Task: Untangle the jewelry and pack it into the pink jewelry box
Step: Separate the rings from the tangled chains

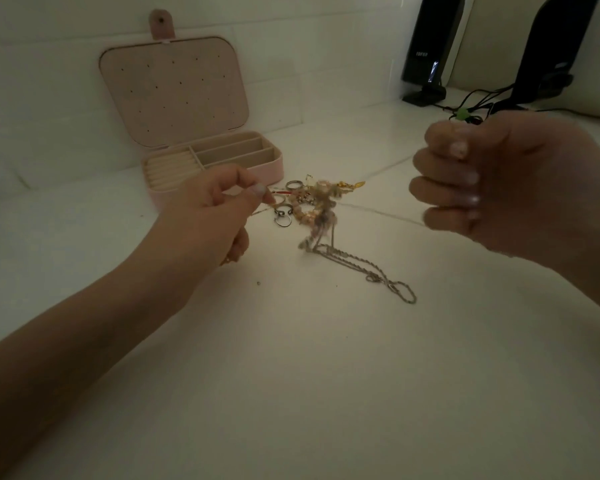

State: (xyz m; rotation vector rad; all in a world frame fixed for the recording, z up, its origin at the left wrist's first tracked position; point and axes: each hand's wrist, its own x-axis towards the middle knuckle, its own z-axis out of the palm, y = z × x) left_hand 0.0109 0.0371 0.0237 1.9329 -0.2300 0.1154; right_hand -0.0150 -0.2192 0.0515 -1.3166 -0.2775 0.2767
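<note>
Your box [222,161] stands open, lid upright with peg holes, beige ring rolls and three slots inside. Just in front of it your left hand [212,216] pinches a thin gold chain [260,210]. Right of the box lies the tangle [317,202]: silver rings, gold beads, a trailing rope chain. Farther right, your right hand [499,181] curls into a fist; whether it holds anything, you can't tell.

Left hand [219,209] pinches thumb to forefinger, arm outstretched; right hand [492,185] is raised, fingers curled
</note>
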